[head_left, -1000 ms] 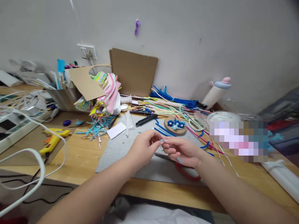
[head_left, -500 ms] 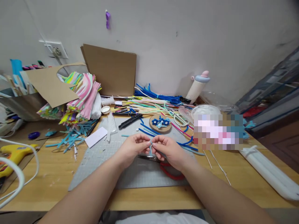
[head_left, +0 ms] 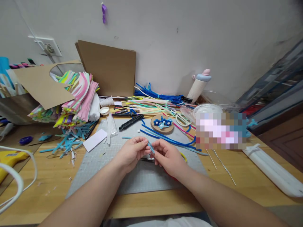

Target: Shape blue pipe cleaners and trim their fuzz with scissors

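A short light blue pipe cleaner (head_left: 151, 147) is pinched at its upper end by my left hand (head_left: 136, 152) and at its lower end by my right hand (head_left: 168, 156). It slants down to the right between my fingertips, above the grey cutting mat (head_left: 132, 181). Scissors (head_left: 148, 160) lie on the mat beneath, mostly hidden by my right hand. Just beyond my hands are dark and light blue pipe cleaners (head_left: 163, 138) and a round wooden slice (head_left: 156, 127) bearing small blue flowers (head_left: 163, 122).
At the left stand a bundle of coloured pipe cleaners (head_left: 80, 94), light blue offcuts (head_left: 68, 143) and a yellow glue gun (head_left: 11, 160). Cardboard (head_left: 106, 69) leans on the wall. A white bottle (head_left: 199, 85) stands at the back right; a long white packet (head_left: 272, 171) lies at the right.
The light blue pipe cleaner has turned from upright to slanting, and my right fingers have shifted to its lower end. The camera view has shifted slightly.
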